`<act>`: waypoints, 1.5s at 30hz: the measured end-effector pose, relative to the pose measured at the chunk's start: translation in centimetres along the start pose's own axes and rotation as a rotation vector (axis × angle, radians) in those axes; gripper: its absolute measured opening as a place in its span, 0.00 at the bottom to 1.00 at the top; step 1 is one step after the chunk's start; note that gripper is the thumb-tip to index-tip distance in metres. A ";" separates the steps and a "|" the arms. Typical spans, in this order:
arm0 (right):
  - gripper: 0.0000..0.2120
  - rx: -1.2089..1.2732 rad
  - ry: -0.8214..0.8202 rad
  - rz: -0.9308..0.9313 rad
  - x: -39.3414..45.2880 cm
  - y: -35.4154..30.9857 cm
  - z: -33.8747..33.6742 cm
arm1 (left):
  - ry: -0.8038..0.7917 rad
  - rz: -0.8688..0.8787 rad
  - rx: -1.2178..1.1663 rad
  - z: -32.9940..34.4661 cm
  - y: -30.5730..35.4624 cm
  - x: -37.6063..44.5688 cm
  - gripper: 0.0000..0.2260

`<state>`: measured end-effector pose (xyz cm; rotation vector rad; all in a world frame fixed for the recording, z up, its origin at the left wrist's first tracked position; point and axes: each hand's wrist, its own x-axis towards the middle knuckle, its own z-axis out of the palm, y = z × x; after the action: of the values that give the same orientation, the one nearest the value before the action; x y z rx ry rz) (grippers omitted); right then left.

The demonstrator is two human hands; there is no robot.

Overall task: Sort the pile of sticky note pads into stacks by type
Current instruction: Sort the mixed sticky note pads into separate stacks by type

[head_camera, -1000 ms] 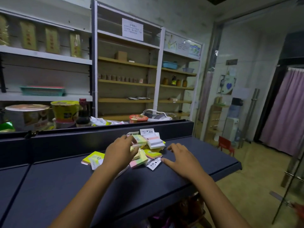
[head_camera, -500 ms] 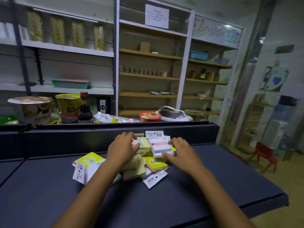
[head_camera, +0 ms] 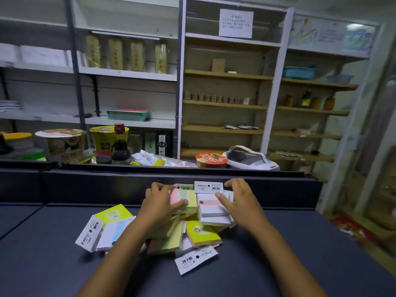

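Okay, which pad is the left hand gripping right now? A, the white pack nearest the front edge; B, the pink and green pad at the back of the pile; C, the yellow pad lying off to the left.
B: the left hand curls its fingers and thumb round the pink and green pad at the back of the pile.
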<state>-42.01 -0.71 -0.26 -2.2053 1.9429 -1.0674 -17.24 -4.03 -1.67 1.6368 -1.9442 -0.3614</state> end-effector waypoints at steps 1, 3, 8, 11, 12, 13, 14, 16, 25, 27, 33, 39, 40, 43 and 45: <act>0.17 0.022 0.012 0.003 0.4 0.1 0.2 | -0.003 -0.008 -0.010 0.0 -0.1 0.1 0.34; 0.16 0.060 0.051 0.004 1.1 0.4 0.7 | -0.013 -0.022 -0.020 0.0 -0.3 0.1 0.36; 0.16 0.155 0.110 0.027 1.6 0.8 1.6 | 0.005 -0.030 -0.086 0.0 -0.8 0.2 0.33; 0.15 0.194 0.122 0.017 1.4 1.2 1.4 | 0.044 -0.021 -0.115 0.2 -0.8 0.3 0.32; 0.15 0.205 0.128 0.013 1.3 1.3 1.3 | 0.047 -0.015 -0.121 0.1 -0.8 0.2 0.32; 0.15 0.214 0.133 0.008 1.3 1.4 1.1 | 0.039 -0.011 -0.122 0.1 -0.7 0.2 0.31; 0.15 0.220 0.137 0.002 1.3 1.4 1.0 | 0.023 -0.008 -0.119 0.1 -0.7 0.2 0.31; 0.15 0.226 0.137 -0.004 1.2 1.5 0.8 | -0.026 -0.009 -0.111 -0.1 -0.9 0.1 0.31; 0.15 0.207 0.122 -0.007 0.8 1.7 1.2 | -0.013 -0.025 -0.226 -0.4 -0.9 -0.3 0.28; 0.14 0.209 0.128 -0.010 0.8 1.7 1.2 | 0.046 -0.003 -0.242 -0.5 -0.7 -0.5 0.27; 0.13 0.206 0.078 -0.035 0.5 1.6 1.1 | 0.210 0.113 -0.297 -0.5 -0.1 -1.2 0.30; 0.17 0.184 -0.019 -0.036 0.2 1.5 0.6 | 0.307 0.128 -0.479 -1.3 0.1 -1.6 0.27; 0.18 0.186 -0.012 -0.036 0.2 1.4 0.4 | 0.335 0.128 -0.531 -1.5 0.2 -1.7 0.27; 0.18 0.216 0.012 -0.035 0.1 1.3 -0.1 | 0.380 0.116 -0.726 -2.1 0.5 -1.7 0.27; 0.16 0.226 0.005 -0.042 0.0 1.1 -0.6 | 0.370 0.124 -0.799 -2.2 0.6 -1.8 0.28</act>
<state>-43.31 -0.74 -0.27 -2.1323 1.6889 -1.2303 -16.33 -1.86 -0.03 0.9695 -1.3500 -0.6327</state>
